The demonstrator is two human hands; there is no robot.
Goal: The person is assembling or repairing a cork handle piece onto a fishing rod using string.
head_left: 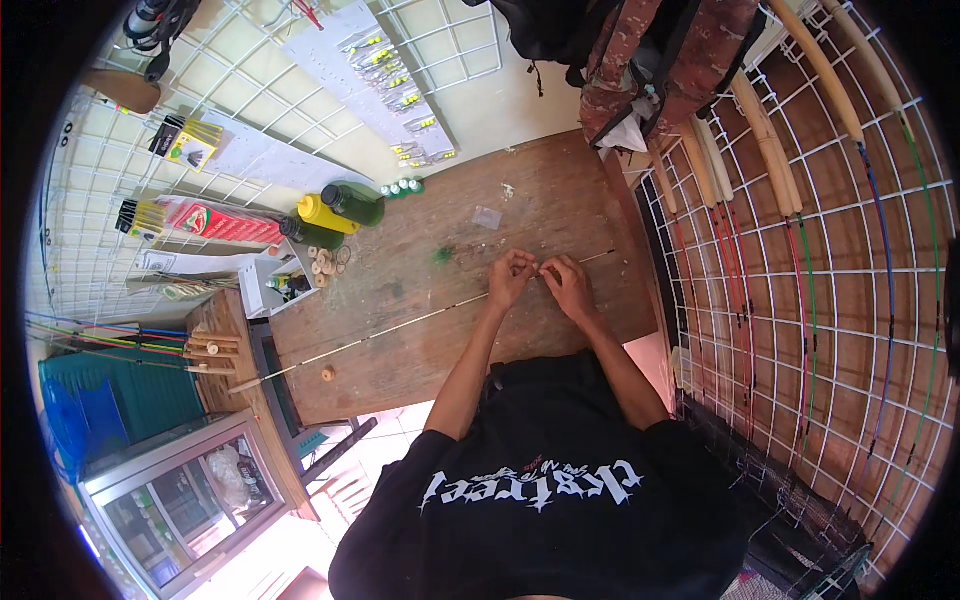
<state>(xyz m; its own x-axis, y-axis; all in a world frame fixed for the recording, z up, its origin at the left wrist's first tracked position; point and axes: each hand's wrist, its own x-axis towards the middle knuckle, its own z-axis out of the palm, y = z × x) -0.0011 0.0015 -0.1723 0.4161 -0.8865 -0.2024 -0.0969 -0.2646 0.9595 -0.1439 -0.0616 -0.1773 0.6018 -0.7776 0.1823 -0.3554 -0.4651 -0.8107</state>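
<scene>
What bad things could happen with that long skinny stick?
The stick is thin and both hands, left and right, pinch it near one end, so it might bend or snap. Its far end sticks out past the table edge and could snag. The small round bead near the edge may roll off.

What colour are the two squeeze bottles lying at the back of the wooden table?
One bottle is yellow, the other dark green, seen in the head view.

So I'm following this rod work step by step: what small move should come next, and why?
Probably slide the left hand slightly along the long thin pale rod. Both it and the right hand pinch one spot, while the rest lies unsupported across the brown wooden table.
</scene>
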